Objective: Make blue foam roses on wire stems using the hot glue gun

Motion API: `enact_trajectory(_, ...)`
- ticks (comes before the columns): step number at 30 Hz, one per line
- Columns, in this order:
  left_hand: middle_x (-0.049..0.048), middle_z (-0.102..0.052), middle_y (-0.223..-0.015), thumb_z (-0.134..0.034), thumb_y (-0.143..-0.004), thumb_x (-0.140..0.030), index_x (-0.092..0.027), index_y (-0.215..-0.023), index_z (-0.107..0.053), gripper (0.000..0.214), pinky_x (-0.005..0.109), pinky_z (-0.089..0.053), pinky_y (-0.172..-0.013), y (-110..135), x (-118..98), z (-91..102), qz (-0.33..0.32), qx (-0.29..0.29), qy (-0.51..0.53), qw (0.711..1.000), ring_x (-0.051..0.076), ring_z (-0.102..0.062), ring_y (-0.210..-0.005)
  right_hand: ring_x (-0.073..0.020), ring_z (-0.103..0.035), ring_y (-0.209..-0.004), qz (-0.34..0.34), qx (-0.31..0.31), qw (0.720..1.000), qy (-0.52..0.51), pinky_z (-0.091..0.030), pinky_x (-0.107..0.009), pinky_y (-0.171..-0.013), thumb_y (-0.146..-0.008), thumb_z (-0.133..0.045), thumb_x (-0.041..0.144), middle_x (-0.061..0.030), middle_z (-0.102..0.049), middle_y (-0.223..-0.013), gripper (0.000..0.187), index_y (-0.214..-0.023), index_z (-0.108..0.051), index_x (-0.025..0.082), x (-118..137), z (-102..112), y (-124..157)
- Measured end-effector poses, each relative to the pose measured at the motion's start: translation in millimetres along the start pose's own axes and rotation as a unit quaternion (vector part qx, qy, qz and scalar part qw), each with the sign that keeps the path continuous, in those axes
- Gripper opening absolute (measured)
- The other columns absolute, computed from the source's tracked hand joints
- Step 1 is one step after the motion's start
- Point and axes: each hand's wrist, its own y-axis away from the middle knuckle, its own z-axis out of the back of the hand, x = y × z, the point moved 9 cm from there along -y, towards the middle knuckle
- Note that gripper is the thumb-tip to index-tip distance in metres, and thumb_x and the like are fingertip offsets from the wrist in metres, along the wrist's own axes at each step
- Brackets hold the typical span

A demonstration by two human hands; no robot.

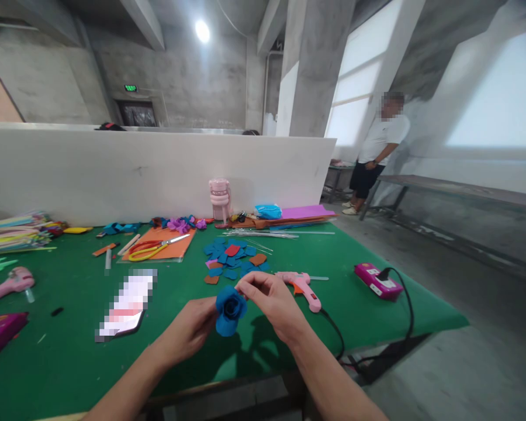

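From where I stand, the step in hand looks like working an outer petal of the blue flower (231,309) into shape, or pressing it home around the middle. The flower is held up above the near side of the green desk (363,318), between the two hands. The left hand (197,324) is closed on it from the side, its fingertips partly behind the bloom; the right hand (272,301) has its thumb and forefinger nipped together at the upper edge. Whether those fingers pinch a loose bit, I can't tell.

Next, I'd say, calls for a steady left grip and a light right touch, so the edge sets without crushing the centre. Should another petal be wanted, the pile of petals (232,258) lies just beyond, mostly blue, and the glue gun (307,287) rests beside the right hand.

As for the flower, it's a deep, matt blue, with a tight, dark spiral at the heart. Wider petals open round it, one hanging low like a tongue. It looks soft and easily creased to me.
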Motion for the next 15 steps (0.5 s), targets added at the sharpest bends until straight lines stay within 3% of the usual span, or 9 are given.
enact_trajectory(15,0.0018,-0.057,-0.069,-0.036,-0.083,-0.013,-0.017,-0.074,-0.055,0.021,0.021,-0.037,-0.059,-2.4,-3.7,2.9,0.003,-0.011,0.036,0.999,0.013,-0.047,-0.06,-0.0123,-0.051,-0.064,-0.004,-0.006,1.0,-0.022,-0.041,-0.025,-0.063,-0.068,-0.068,0.034,0.0004,-0.058,-0.065,0.018,-0.068,-0.061,0.017,-1.3,0.6,0.8)
